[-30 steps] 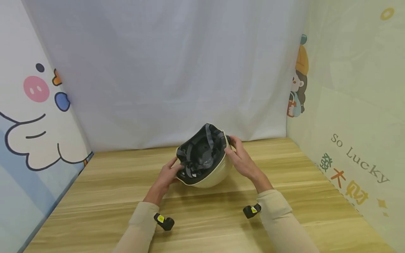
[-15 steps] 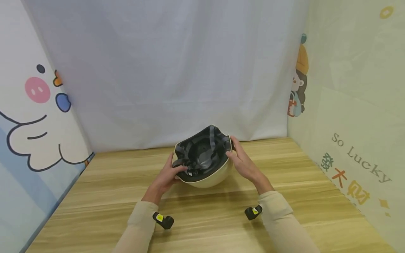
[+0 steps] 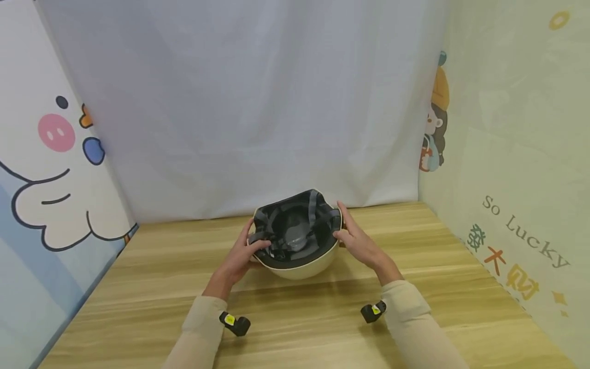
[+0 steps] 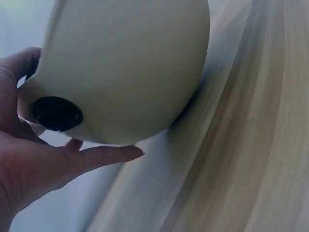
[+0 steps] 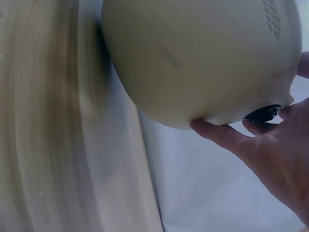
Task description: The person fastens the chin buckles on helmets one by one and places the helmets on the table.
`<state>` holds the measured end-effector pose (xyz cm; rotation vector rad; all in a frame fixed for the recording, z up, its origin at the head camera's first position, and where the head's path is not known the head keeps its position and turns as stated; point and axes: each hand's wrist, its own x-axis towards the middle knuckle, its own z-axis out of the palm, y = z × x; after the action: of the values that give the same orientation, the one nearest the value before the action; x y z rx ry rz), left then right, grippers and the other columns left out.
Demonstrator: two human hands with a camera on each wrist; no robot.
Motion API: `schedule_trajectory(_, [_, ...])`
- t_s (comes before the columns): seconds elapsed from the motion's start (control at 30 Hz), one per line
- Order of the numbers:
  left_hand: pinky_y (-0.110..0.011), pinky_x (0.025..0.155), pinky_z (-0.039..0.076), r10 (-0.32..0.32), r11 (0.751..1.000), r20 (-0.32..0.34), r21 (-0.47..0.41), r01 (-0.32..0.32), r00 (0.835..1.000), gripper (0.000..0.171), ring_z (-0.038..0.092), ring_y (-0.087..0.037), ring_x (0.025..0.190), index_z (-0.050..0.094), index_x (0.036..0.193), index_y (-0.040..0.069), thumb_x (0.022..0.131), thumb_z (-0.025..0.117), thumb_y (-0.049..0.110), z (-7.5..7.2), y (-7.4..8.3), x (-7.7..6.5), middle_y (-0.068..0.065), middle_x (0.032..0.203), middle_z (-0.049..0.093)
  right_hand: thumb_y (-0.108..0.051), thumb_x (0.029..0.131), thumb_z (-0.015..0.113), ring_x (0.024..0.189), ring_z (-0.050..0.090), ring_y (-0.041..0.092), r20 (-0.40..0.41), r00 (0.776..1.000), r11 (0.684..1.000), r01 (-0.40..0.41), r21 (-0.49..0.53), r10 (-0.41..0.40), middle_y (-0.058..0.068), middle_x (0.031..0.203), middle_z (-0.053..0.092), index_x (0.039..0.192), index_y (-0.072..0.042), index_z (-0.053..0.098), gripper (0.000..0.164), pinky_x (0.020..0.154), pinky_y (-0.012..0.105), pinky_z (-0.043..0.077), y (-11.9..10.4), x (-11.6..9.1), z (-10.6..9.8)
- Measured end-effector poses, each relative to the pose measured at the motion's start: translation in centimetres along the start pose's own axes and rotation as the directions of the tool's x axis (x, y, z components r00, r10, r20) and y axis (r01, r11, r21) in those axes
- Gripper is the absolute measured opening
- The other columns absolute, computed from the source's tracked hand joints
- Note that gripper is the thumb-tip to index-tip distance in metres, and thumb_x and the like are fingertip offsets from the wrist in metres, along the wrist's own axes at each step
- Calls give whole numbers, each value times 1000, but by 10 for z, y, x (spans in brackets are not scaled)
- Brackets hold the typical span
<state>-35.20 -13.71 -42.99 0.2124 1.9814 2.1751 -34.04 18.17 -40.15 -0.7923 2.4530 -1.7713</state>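
Note:
A cream helmet (image 3: 304, 269) is upside down at the middle of the table, its black padded inside and grey straps facing up. My left hand (image 3: 237, 260) grips its left rim, thumb over the edge onto the inside, fingers along the outer shell. On the opposite side my right hand (image 3: 361, 246) holds the right rim, thumb at the edge. In the left wrist view a round black knob (image 4: 57, 113) sits on the shell beside the left fingers. The right wrist view has a similar black knob (image 5: 263, 113) by the right fingers, and a vent grille (image 5: 272, 19).
The wood-grain table (image 3: 161, 287) runs back to a white curtain (image 3: 258, 102). Printed panels stand on both sides, a cartoon one (image 3: 60, 189) at left and a pale green one (image 3: 511, 154) at right. A small black camera (image 3: 236, 324) is worn on each wrist.
The helmet has turned from a tilt to nearly level, its right side lowering and its opening facing more upward. Both hands have kept their grip on the rim, and the left thumb reaches further inside.

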Motion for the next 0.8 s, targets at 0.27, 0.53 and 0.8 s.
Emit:
schedule_trajectory(0.27, [-46,75,55,77,996,21,37,-78,997,94,58,-35,112,5,160,29,91,68,15,10,7,-4,-10,164,8,-16,99,44,132,45,43,-4,996,994,-89,67,89,30,155,24,160,-16,0,75,93,55,49,11,-1,1])
schedule_trajectory(0.53, [-42,73,57,94,993,-2,79,-94,996,103,61,-33,109,6,160,30,86,76,11,14,4,-5,-12,165,-5,-26,97,57,134,42,42,-46,992,993,-118,10,118,22,161,17,161,-18,-1,87,86,50,53,22,-3,1])
schedule_trajectory(0.8, [-43,73,57,106,985,20,134,-108,994,105,60,-35,113,3,161,36,88,76,16,8,7,-6,-11,166,-1,-28,96,58,134,41,44,-32,994,995,-103,1,103,18,163,14,162,-17,1,87,81,47,54,17,-2,0])
